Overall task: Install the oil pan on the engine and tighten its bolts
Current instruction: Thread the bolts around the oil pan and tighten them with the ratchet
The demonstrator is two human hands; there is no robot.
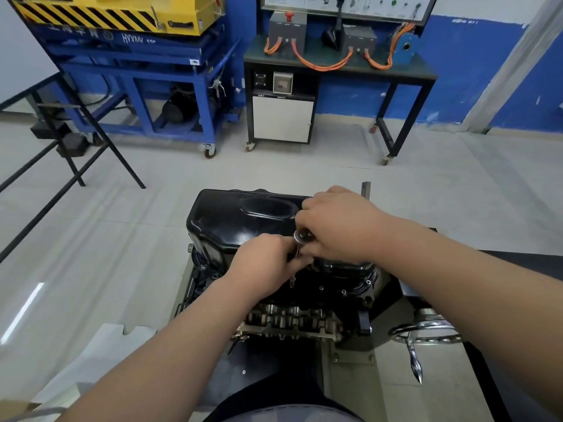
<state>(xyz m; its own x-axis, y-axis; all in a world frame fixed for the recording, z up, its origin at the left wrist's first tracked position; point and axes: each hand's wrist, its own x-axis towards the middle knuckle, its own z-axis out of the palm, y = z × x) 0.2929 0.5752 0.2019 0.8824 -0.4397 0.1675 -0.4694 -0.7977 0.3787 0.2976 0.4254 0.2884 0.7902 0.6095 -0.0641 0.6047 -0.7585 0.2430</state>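
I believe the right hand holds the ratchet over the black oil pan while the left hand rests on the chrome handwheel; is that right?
Not quite: in the head view the left hand grips the ratchet too, just below the right hand, over the black oil pan; the chrome handwheel is untouched.

White capitals on the top rail of the blue cart (137, 38), near its left end, read roughly "HVXNV", followed by digits like "19". The characters left of them are blurred. Print on the white panel (377, 4), the label strip along the top edge of the white cabinet (283, 117) and the marks on the blue wall (472, 56) are too small to read.
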